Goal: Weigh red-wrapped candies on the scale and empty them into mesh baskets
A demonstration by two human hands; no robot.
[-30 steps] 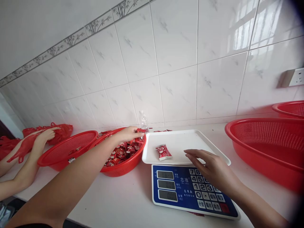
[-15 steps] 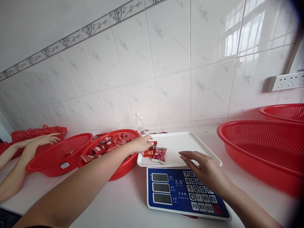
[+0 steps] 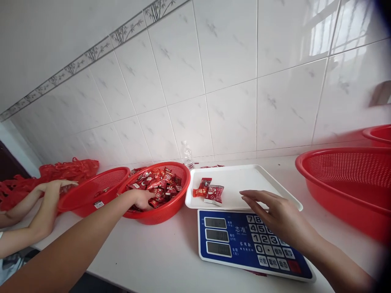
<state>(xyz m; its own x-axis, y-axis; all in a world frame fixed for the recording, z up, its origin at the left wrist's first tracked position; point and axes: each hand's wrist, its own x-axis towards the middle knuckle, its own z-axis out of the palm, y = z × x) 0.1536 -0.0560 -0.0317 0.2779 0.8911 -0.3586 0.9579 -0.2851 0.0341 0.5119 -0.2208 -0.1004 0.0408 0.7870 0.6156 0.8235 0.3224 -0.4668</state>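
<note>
My left hand [image 3: 144, 200] reaches into a red basket [image 3: 159, 217] of small wrapped snack packets [image 3: 157, 183]. Its fingertips are down among the packets, so its grip is hidden. Over the near edge of a white scale tray [image 3: 241, 179] hovers my right hand [image 3: 273, 207], fingers stretched out and thumb apart, holding nothing. Three small red and orange packets [image 3: 214, 194] lie together on the tray's left part. Below the tray is the scale's blue keypad panel [image 3: 241, 240], its right keys partly covered by my right hand.
Another red basket [image 3: 91, 183] with a few packets stands left, beside a co-worker's arms [image 3: 42, 219] and red plastic bags [image 3: 70, 169]. A clear bottle [image 3: 187, 154] stands by the tiled wall. A large red basket [image 3: 345, 195] is at right, another behind it.
My left hand has moved left from the packets on the tray into the basket, leaving them there. My right hand keeps its place over the scale. The view has shifted slightly.
</note>
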